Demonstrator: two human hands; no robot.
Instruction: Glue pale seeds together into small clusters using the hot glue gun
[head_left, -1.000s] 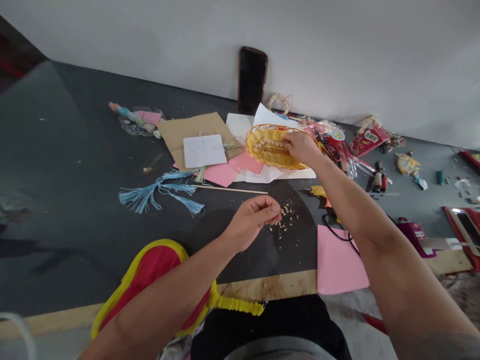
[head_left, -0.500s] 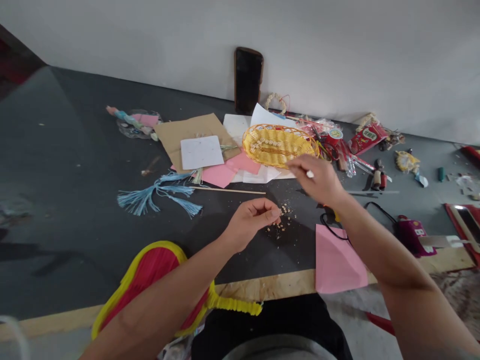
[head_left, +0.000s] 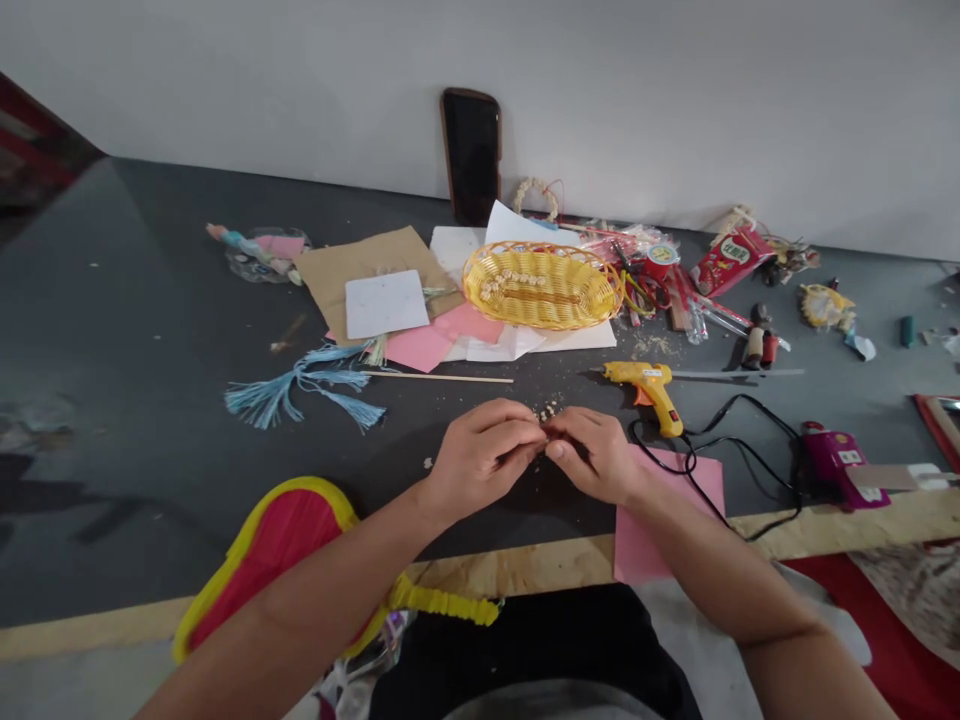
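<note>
My left hand (head_left: 487,455) and my right hand (head_left: 596,458) meet at the fingertips low over the dark tabletop (head_left: 172,510). Both are closed in a pinch; whatever lies between the fingers is too small or hidden to make out. Small pale crumbs (head_left: 550,409) lie scattered just beyond and beneath the fingertips. Past the hands stands a yellow woven basket (head_left: 592,285) holding a row of small pale pieces (head_left: 525,281). A yellow glue gun (head_left: 646,378) lies to the right of my right hand, its cord curling near my wrist.
Pink paper (head_left: 631,540) overhangs the front edge under my right forearm. A red-and-yellow paddle-shaped item (head_left: 289,530) sits beneath my left forearm. Left of centre are a blue tassel (head_left: 266,397) and thin stick (head_left: 450,378). A phone (head_left: 472,160) leans on the wall; a purple box (head_left: 832,455) stands right.
My right hand has come down from the basket's front edge to meet my left hand over the crumbs. The glue gun, mostly hidden before, now shows. The view has shifted slightly.
</note>
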